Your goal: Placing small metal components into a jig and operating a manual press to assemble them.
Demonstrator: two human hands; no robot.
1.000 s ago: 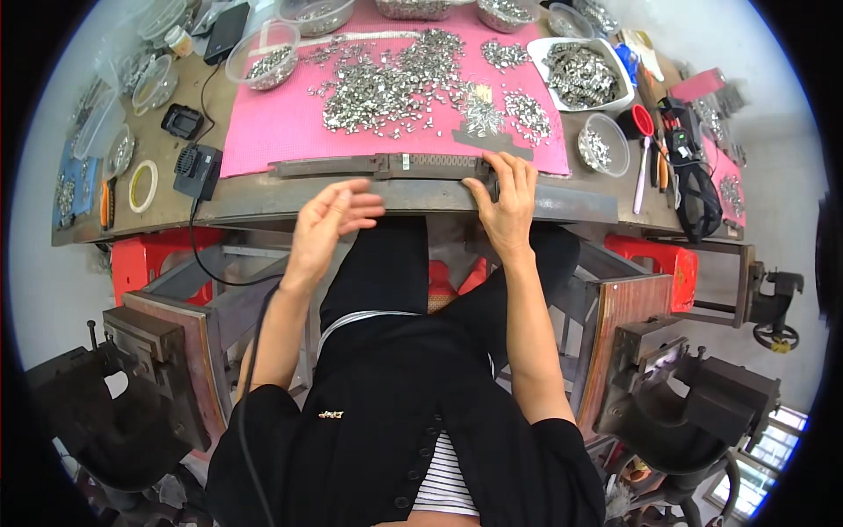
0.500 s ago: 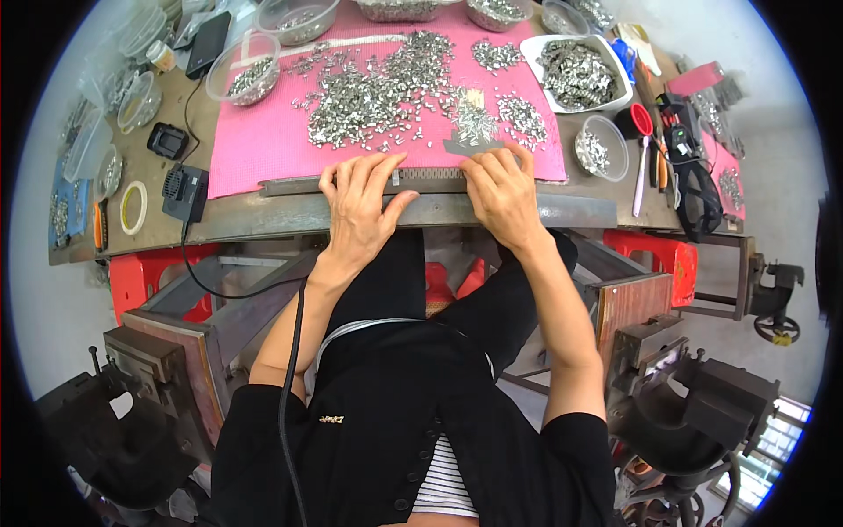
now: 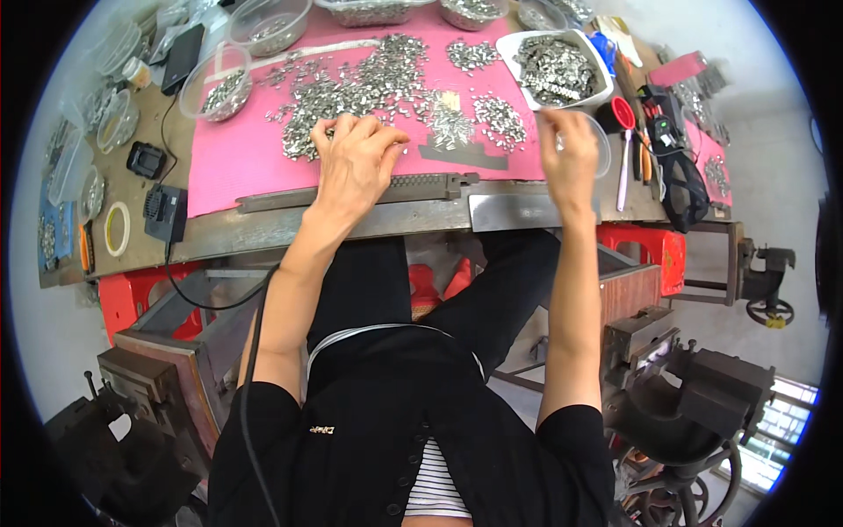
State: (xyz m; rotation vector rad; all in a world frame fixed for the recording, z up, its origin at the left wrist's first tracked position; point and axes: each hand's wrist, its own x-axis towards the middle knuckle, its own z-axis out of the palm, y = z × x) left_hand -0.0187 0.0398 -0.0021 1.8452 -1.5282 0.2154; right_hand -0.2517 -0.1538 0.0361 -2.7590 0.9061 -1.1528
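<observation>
My left hand (image 3: 354, 167) is at the near edge of a loose pile of small silver metal pieces (image 3: 351, 92). Its fingers are bent and its thumb comes close to the forefinger; whatever is between them is too small to make out. Just below that hand lies a long dark metal bar (image 3: 426, 185) with a row of slots. My right hand (image 3: 571, 158), its fingertips smeared by motion, is over a round clear plastic tub (image 3: 604, 145) and hides most of it. A flat steel plate (image 3: 514, 213) rests along the bench's front edge.
Under the pieces is a pink mat (image 3: 233, 167). A white tray (image 3: 606, 95) of linked metal parts stands far right, near a red-headed scoop (image 3: 623, 112). Clear bowls (image 3: 211, 110) line the back. A black charger (image 3: 165, 213) and a tape roll (image 3: 117, 227) lie left.
Both hands have left the slotted bar. My left hand has moved up to the metal pieces, my right hand outward to the clear tub. The steel plate now shows at the front edge.
</observation>
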